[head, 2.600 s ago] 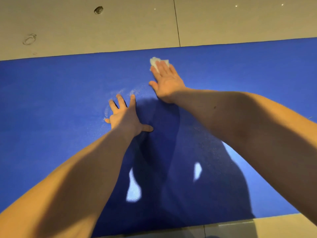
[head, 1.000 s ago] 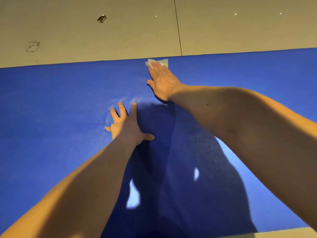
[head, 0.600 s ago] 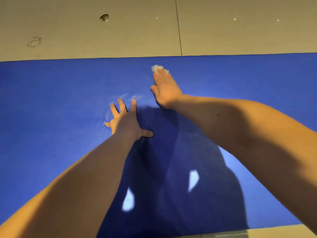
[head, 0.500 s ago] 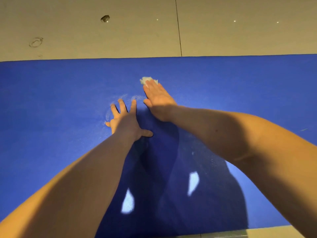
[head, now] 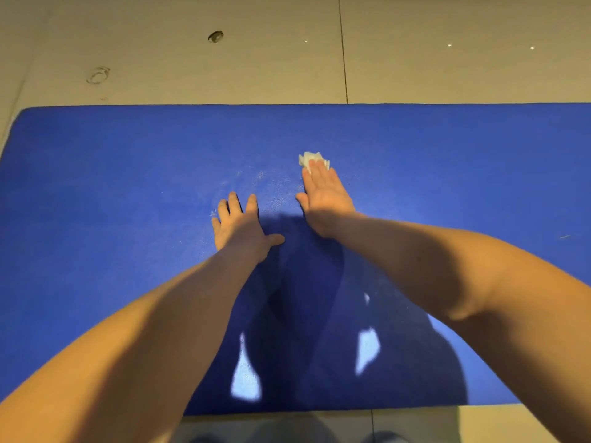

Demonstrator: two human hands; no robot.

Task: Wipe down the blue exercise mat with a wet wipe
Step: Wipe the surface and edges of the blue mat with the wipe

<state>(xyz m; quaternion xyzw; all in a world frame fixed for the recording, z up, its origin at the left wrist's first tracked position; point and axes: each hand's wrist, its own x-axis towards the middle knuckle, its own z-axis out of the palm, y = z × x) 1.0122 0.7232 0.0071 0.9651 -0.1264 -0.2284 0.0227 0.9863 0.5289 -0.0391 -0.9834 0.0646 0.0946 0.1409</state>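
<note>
The blue exercise mat [head: 112, 219] lies flat across the floor and fills most of the head view. My right hand [head: 324, 195] lies flat with straight fingers and presses a crumpled white wet wipe [head: 310, 158] onto the mat; only the wipe's far end shows past my fingertips. My left hand [head: 238, 228] rests flat on the mat just to the left, fingers spread, holding nothing. A pale smear marks the mat between and just beyond the two hands.
Beige tiled floor [head: 447, 68] borders the mat on the far side, with a dark spot [head: 216, 36] and a ring mark [head: 98, 75]. The mat's left end [head: 19, 116] and near edge are in view. My shadow covers the mat's near middle.
My right hand slid the wipe back from the mat's far edge toward me. My left hand has stayed planted. The view has tilted, so the mat's left end now shows.
</note>
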